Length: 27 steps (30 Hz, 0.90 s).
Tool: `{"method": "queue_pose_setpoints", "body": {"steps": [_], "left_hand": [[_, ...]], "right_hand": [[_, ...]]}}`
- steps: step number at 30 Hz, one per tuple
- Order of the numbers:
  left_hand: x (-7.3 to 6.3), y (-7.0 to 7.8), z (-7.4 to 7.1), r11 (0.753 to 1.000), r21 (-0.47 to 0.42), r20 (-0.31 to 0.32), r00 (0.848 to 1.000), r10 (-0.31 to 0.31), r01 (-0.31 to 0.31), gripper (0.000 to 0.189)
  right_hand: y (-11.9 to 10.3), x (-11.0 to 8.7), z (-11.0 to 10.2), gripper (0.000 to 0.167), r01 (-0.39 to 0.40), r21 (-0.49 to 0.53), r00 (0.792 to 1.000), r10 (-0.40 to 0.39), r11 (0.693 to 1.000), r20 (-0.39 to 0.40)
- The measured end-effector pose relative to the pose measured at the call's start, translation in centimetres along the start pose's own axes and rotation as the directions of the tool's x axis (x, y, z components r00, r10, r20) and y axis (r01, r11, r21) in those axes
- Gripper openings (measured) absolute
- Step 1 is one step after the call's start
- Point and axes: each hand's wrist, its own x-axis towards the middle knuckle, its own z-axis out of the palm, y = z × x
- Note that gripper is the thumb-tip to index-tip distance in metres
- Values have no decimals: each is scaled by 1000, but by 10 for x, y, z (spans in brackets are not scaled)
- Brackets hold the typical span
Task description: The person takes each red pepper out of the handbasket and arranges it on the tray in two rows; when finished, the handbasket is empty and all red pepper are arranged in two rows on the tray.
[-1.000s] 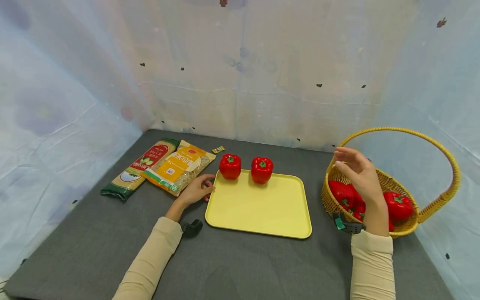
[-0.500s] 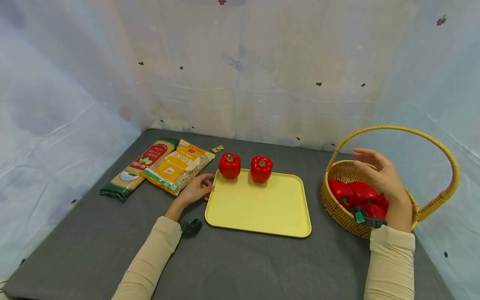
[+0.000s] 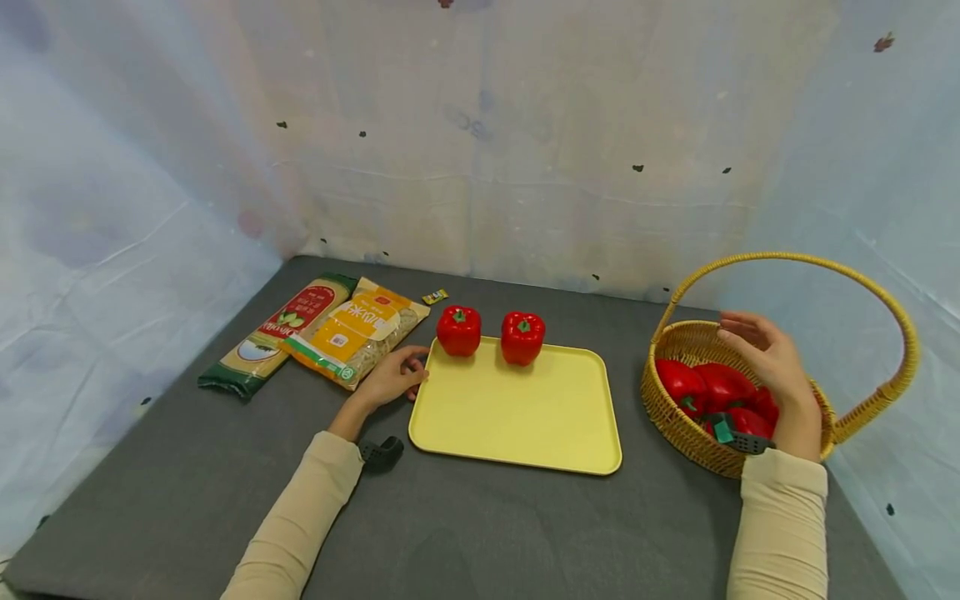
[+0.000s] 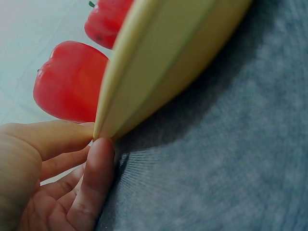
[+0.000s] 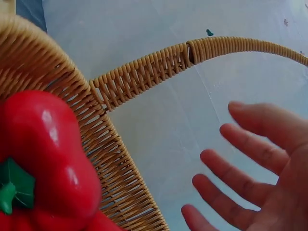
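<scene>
My left hand (image 3: 393, 378) pinches the left rim of a yellow tray (image 3: 517, 417) between thumb and finger, as the left wrist view shows close up. Two red bell peppers (image 3: 459, 331) stand side by side at the tray's far edge. On the right, my right hand (image 3: 768, 358) hovers over a wicker basket (image 3: 690, 442), fingers spread and holding nothing. Several more red bell peppers (image 3: 723, 387) lie in that basket, partly hidden by the hand and wrist strap. One pepper with a green stem (image 5: 48, 149) fills the lower left of the right wrist view.
A yellow grain bag (image 3: 360, 332) overlaps a green-ended packet (image 3: 277, 336) at the left. Behind the tray lies a small yellow wrapper (image 3: 435, 297). The basket's tall handle (image 3: 780, 255) arches beside my right hand. A pale curtain (image 3: 480, 150) hangs along the table's back.
My right hand has moved right across the basket and sunk a little, uncovering peppers in the basket's middle. My left hand stays at the tray's rim.
</scene>
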Motion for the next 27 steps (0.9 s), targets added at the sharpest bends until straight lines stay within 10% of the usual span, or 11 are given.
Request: {"method": "queue_pose_setpoints", "body": {"steps": [6, 16, 27], "left_hand": [[-1, -1, -1, 1000, -9, 10, 1000, 9, -9, 48], [0, -1, -1, 999, -4, 19, 999, 35, -35, 48], [0, -1, 0, 1000, 5, 4, 1000, 7, -7, 47]], "right_hand": [[30, 7, -4, 48, -18, -32, 1000, 18, 999, 8], [-3, -6, 0, 65, -153, -183, 982, 171, 971, 82], [-3, -5, -2, 75, -135, -334, 936, 231, 933, 267]]}}
